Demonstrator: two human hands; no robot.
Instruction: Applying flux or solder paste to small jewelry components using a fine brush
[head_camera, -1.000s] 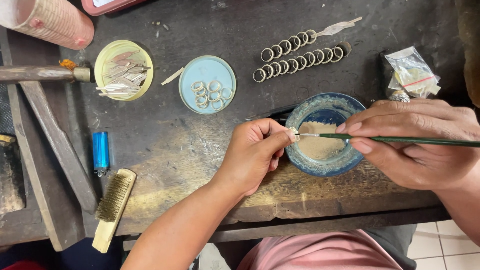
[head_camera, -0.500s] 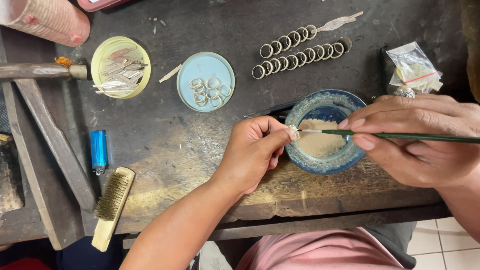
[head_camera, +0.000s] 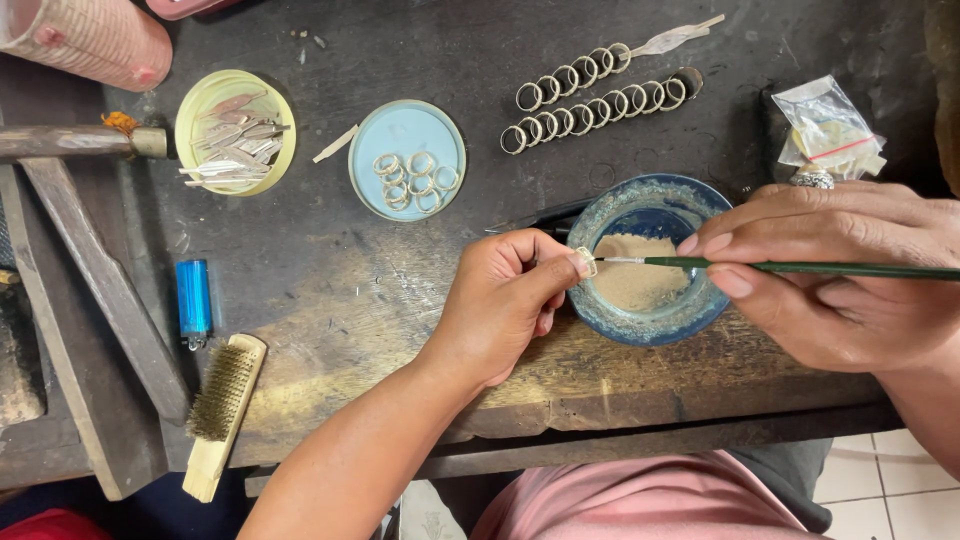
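My left hand (head_camera: 505, 300) pinches a small silver ring (head_camera: 587, 263) between thumb and forefinger, right at the near-left rim of the round blue glazed bowl (head_camera: 612, 322) of tan powder. My right hand (head_camera: 840, 275) grips a thin green-handled brush (head_camera: 800, 267) like a pen, lying level across the bowl, its pale tip touching the ring.

The bowl sits close to the front edge of the dark, worn wooden surface (head_camera: 350, 300), and my right wrist hangs past that edge. Left of my left hand there's open wood, bare out to the blue lighter (head_camera: 193, 298) and the wooden-backed wire brush (head_camera: 222, 412), whose handle juts over the front edge.

Behind the bowl, two rows of linked silver rings (head_camera: 592, 90) lie well apart from my fingers. The pale blue round lid (head_camera: 407, 160) holding loose rings sits behind my left hand, the yellow round lid (head_camera: 235, 130) of metal strips farther left. A small clear plastic bag (head_camera: 828, 128) rests just behind my right knuckles, the tightest spot.
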